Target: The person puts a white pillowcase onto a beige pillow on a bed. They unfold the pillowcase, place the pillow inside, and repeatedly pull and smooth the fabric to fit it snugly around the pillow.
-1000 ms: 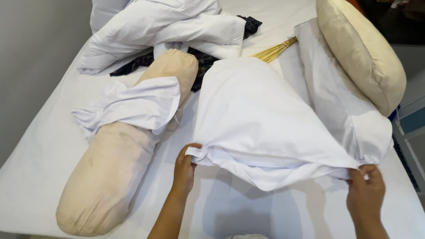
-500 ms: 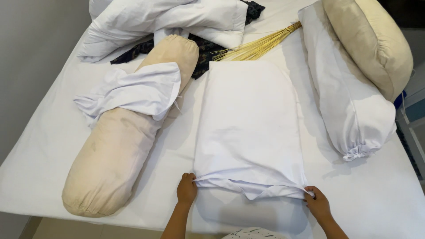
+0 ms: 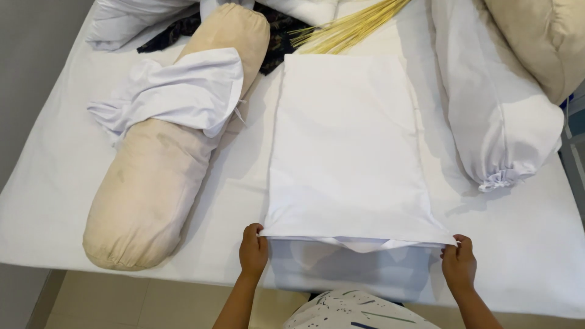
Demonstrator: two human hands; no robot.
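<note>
Fingers of the left hand point(image 3: 253, 250) and right hand point(image 3: 459, 263) pinched the near corners of the white pillowcase point(image 3: 348, 152), which had settled flatter than a moment before (smooth, rectangular), lying on the bed point(image 3: 55, 201) between the bare bolster point(image 3: 164, 164) and covered bolster point(image 3: 493, 116).

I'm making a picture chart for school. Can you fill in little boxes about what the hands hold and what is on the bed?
Left hand: pinches the near left corner of the white pillowcase
Right hand: pinches the near right corner
Pillowcase: spread flat, near edge lifted a little
Bed sheet: white, under everything
Bare bolster: beige, left of the pillowcase, a crumpled white cover draped over it
Covered bolster: white, on the right, gathered end toward the person
Straw bundle: yellow, beyond the pillowcase
</note>
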